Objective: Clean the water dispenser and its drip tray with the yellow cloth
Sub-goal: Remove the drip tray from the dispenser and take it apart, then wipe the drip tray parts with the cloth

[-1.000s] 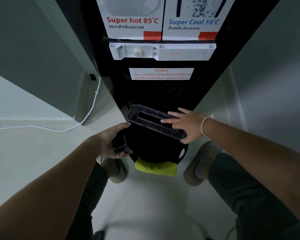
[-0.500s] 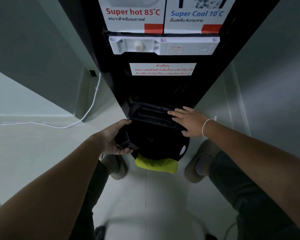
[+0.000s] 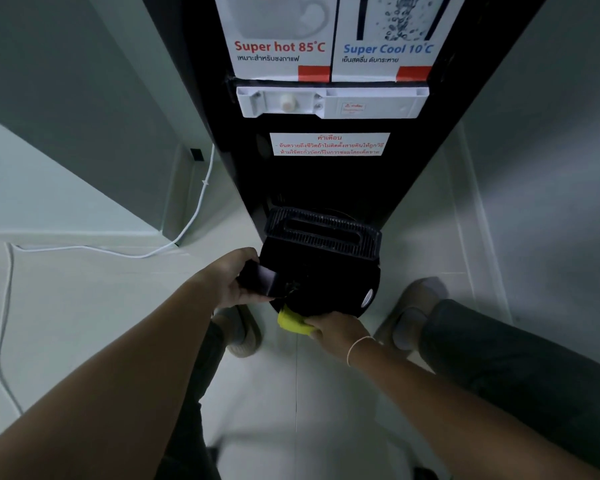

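Note:
The tall black water dispenser (image 3: 329,174) stands straight ahead, with hot and cool labels and a white tap panel (image 3: 331,102). Its black drip tray (image 3: 326,278) is held out in front of the base, and the ribbed grille (image 3: 321,233) lies on the tray's far part. My left hand (image 3: 236,278) grips the tray's left side at a black tab. My right hand (image 3: 336,329) is under the tray's near edge, closed on the yellow cloth (image 3: 291,322), which peeks out below the tray.
A white cable (image 3: 194,216) runs from a wall socket (image 3: 196,154) across the pale floor on the left. Grey walls close in on both sides. My two shoes (image 3: 243,334) (image 3: 413,317) stand on the floor just below the tray.
My right hand left the grille and dropped to the near edge of the tray, where it took hold of the yellow cloth. The grille now lies flatter on the tray. My left hand kept its grip.

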Demonstrator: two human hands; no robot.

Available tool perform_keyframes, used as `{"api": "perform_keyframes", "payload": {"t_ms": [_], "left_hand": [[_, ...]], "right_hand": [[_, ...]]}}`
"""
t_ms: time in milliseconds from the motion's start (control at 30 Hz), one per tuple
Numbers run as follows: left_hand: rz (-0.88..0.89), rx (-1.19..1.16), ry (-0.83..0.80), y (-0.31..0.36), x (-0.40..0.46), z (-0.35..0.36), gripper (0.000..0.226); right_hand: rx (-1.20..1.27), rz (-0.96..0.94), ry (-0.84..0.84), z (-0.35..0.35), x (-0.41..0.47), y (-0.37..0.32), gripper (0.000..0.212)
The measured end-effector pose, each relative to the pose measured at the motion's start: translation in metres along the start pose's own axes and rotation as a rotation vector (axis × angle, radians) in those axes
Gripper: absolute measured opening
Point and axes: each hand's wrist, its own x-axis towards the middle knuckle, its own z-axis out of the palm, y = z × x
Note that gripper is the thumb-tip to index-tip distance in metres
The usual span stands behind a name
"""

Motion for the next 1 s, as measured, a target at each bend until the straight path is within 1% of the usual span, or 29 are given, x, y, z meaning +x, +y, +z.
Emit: {"api": "perform_keyframes", "payload": {"t_ms": [67,133,200,267,333,433,467,500,533,667,700,767,800,867,900,1000], "left_hand": [[-0.005,-0.011,-0.012,-0.002,-0.006,-0.001,0.010],[-0.003,-0.024,-0.018,-0.004,-0.011,-0.002,0.013],[-0.009,-0.017,-0.028,-0.007,-0.016,-0.002,0.015],[-0.021,-0.003,-0.035,-0.011,-0.021,-0.002,0.018],[-0.030,0.006,-0.032,-0.015,-0.027,0.000,0.016],[-0.045,0.036,-0.018,-0.021,-0.041,0.004,0.011],[-0.044,0.042,-0.017,-0.023,-0.046,0.006,0.011],[-0.044,0.046,-0.020,-0.026,-0.051,0.009,0.011],[-0.041,0.056,-0.022,-0.029,-0.055,0.012,0.012],[-0.015,0.111,-0.038,-0.041,-0.071,0.024,0.019],[-0.009,0.119,-0.049,-0.044,-0.074,0.026,0.022],[-0.004,0.140,-0.066,-0.048,-0.082,0.028,0.023],[0.000,0.160,-0.070,-0.049,-0.087,0.027,0.024],[0.026,0.193,-0.083,-0.050,-0.099,0.028,0.029],[0.035,0.214,-0.087,-0.051,-0.105,0.027,0.030],[0.025,0.331,-0.045,-0.049,-0.116,0.024,0.024]], "right_hand": [[-0.020,-0.010,0.053,-0.002,-0.004,-0.002,0.033],[0.041,-0.006,0.108,-0.007,-0.010,-0.002,0.030],[0.192,0.038,0.190,-0.013,-0.019,0.000,0.027],[0.349,0.123,0.288,-0.021,-0.029,0.001,0.024],[0.614,0.244,0.414,-0.031,-0.041,-0.001,0.020],[1.243,0.486,0.604,-0.050,-0.061,-0.013,0.024],[1.452,0.533,0.627,-0.054,-0.067,-0.019,0.023],[1.616,0.538,0.632,-0.056,-0.073,-0.025,0.022],[1.721,0.509,0.627,-0.057,-0.078,-0.033,0.022],[1.795,0.327,0.566,-0.059,-0.093,-0.074,0.011],[1.804,0.291,0.553,-0.059,-0.094,-0.084,0.016],[1.841,0.226,0.548,-0.053,-0.089,-0.100,0.037],[1.833,0.219,0.554,-0.052,-0.091,-0.107,0.043],[1.749,0.237,0.627,-0.056,-0.099,-0.118,0.051],[1.724,0.259,0.668,-0.057,-0.100,-0.119,0.052],[1.676,0.295,0.687,-0.062,-0.095,-0.113,0.060]]}}
